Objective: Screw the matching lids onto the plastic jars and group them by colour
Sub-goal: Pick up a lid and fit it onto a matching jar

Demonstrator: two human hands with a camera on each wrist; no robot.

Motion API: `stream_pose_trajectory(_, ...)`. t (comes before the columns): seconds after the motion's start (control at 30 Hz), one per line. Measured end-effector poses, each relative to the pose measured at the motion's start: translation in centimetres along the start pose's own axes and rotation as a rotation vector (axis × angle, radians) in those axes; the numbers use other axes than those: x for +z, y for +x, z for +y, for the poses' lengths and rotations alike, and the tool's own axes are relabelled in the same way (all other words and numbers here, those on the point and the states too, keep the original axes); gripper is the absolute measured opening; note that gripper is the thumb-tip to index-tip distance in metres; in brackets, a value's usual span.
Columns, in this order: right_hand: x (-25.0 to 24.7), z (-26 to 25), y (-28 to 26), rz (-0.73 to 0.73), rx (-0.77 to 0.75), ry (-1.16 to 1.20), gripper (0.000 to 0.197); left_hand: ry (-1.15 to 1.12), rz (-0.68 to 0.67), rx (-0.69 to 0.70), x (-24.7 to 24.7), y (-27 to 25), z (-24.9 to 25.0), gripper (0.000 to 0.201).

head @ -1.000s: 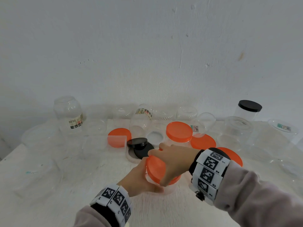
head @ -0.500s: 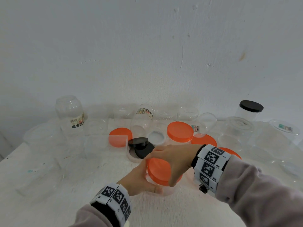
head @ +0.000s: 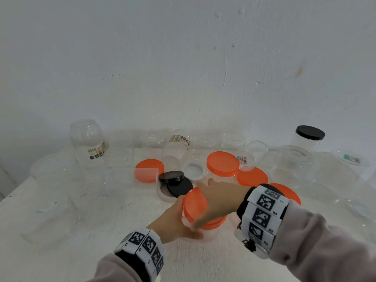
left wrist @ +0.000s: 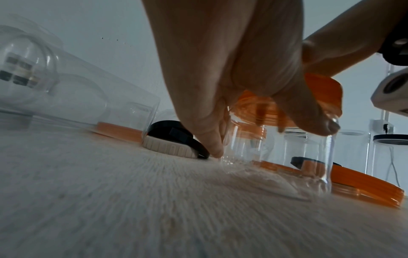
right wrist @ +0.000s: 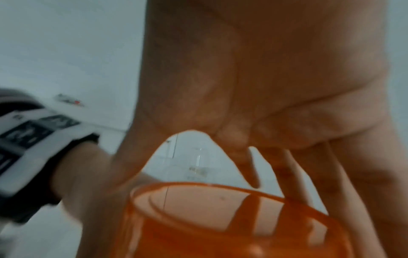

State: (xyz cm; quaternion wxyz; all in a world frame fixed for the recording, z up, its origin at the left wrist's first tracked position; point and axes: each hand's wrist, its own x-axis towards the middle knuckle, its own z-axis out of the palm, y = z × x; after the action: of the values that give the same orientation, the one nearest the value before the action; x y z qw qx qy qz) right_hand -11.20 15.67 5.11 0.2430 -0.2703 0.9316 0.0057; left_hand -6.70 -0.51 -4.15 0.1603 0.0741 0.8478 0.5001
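Orange lid [head: 195, 202]; black lids [head: 175, 182]; clear jars [head: 87, 141]; black-white checkered wristbands [head: 262, 210].

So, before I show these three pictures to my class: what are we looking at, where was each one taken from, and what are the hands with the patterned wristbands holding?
No machine here: a person works bare-handed, wearing cameras. The big picture comes from a head camera looking down at a white table. The other two come from cameras strapped to each wrist, looking along the fingers. The left hand grips a clear jar that stands on the table. The right hand grips an orange lid sitting tilted on that jar's mouth. Around them lie empty clear jars, loose orange and black lids, one orange-lidded jar and one black-lidded jar.
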Motion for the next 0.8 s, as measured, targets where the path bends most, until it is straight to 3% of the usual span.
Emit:
stream_pose_trajectory(0.13,-1.0,0.0,-0.1,-0.055,-0.121,-0.024,0.100,0.008,0.002,-0.007,0.1,0.1,0.1,0.112)
stream_pose_trajectory(0.33,-0.4,-0.1,0.3,0.084,0.039,-0.023,0.095,-0.035,-0.010,0.004,0.0,0.0,-0.2,0.105)
stream_pose_trajectory(0.43,-1.4,0.5,0.3,-0.018,0.049,-0.042,0.104,-0.032,0.000,0.003,0.1,0.1,-0.2,0.104)
stream_pose_trajectory(0.57,-2.0,0.6,0.1,-0.125,-0.105,-0.035,0.106,-0.012,0.004,0.006,0.2,0.1,0.0,0.102)
stream_pose_trajectory(0.7,-1.4,0.7,0.4,-0.045,-0.080,-0.022,0.098,-0.012,0.033,0.008,0.3,0.1,0.0,0.100)
stream_pose_trajectory(0.8,-0.1,0.2,0.4,0.123,0.033,-0.047,0.098,-0.040,0.034,0.014,0.4,0.0,0.0,0.099)
